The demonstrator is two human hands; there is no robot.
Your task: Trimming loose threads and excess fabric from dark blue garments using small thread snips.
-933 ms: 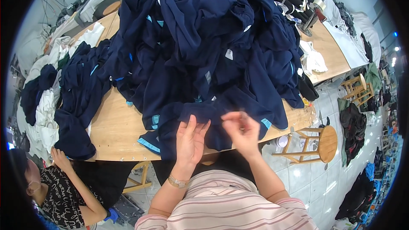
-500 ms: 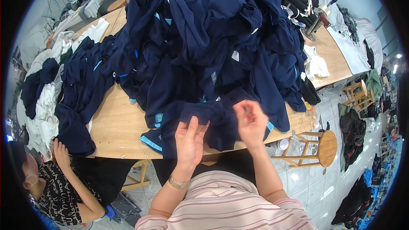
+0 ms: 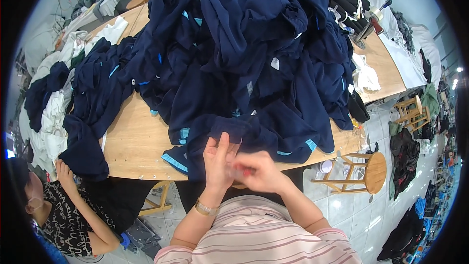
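Note:
A navy garment (image 3: 273, 129) lies at the front of a large heap of navy clothes with light blue trim. My left hand (image 3: 220, 166) grips its folded edge between thumb and fingers, thumb pointing up. Close beside that palm is my right hand (image 3: 259, 172), its fingers curled and smeared by motion. Something small and red shows at its fingers, too blurred to name. The heap of navy clothes (image 3: 244, 34) spreads over the wooden table (image 3: 132, 142) ahead of me.
At the left a co-worker's hand (image 3: 65, 173) touches navy cloth on the table. White garments (image 3: 53, 122) lie beyond it. Wooden stools (image 3: 375, 172) stand at the right, near dark clothes (image 3: 405, 156) on the floor. A metal device (image 3: 366, 29) stands on the far right tabletop.
My right hand has moved left and down, from above the garment's right side to beside my left hand. The left hand keeps its grip on the folded edge. The view has shifted slightly.

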